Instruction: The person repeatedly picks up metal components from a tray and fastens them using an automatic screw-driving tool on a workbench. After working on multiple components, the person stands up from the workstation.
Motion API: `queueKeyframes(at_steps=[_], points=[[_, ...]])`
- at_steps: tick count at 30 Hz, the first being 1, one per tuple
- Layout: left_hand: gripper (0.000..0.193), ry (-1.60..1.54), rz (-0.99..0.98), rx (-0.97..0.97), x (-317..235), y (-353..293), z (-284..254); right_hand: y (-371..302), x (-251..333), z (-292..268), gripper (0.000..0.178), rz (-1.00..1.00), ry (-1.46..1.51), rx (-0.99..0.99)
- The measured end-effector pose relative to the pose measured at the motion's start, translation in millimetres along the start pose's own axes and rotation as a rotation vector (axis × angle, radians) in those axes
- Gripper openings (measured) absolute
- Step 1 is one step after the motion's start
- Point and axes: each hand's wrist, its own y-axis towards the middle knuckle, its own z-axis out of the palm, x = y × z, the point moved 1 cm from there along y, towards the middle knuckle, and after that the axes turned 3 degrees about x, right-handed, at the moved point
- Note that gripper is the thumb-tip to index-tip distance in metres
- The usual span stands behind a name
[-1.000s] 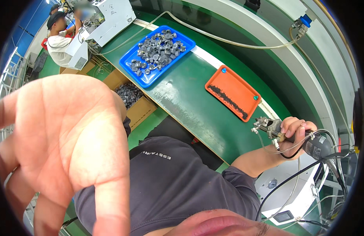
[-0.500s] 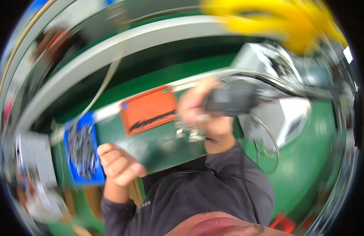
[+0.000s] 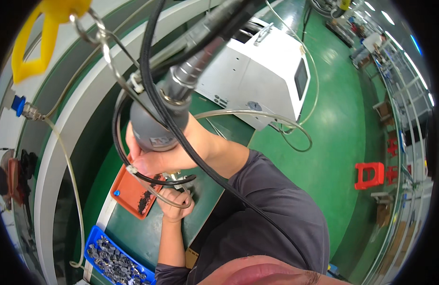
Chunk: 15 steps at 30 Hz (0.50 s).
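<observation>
Right hand (image 3: 181, 157) wrapped round the grey tool (image 3: 146, 126); left hand (image 3: 173, 213) curled beside orange tray (image 3: 127, 190), can't tell if holding anything.

Dark grey on the body of the tool (image 3: 149, 118), with a pale label low on it; shiny silver on the metal coupling (image 3: 182, 78) at its far end. Plain black on the long cable (image 3: 200, 162), bright yellow on the looped handle (image 3: 34, 45) at far left. Green across the bench (image 3: 139, 235). Orange on the small tray (image 3: 123, 189), black on the bits (image 3: 145, 202) inside, blue on the round piece (image 3: 117, 193) in its corner. Strong blue on the near-left tray (image 3: 94, 232), mixed grey and silver on its parts (image 3: 110, 261). White on the far machine (image 3: 252, 69), dark on its screen (image 3: 301, 78). Plain charcoal on the sleeve (image 3: 281, 194). Green again on the floor (image 3: 328, 147), red on the right-hand stool (image 3: 369, 175).
</observation>
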Motion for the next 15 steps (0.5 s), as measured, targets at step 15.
queueKeyframes(at_steps=[15], points=[[0.005, 0.103, -0.098, -0.029, 19.9, -16.6, -2.9, 12.9, -11.2, 0.3, 0.021, 0.198, 0.087, 0.038]])
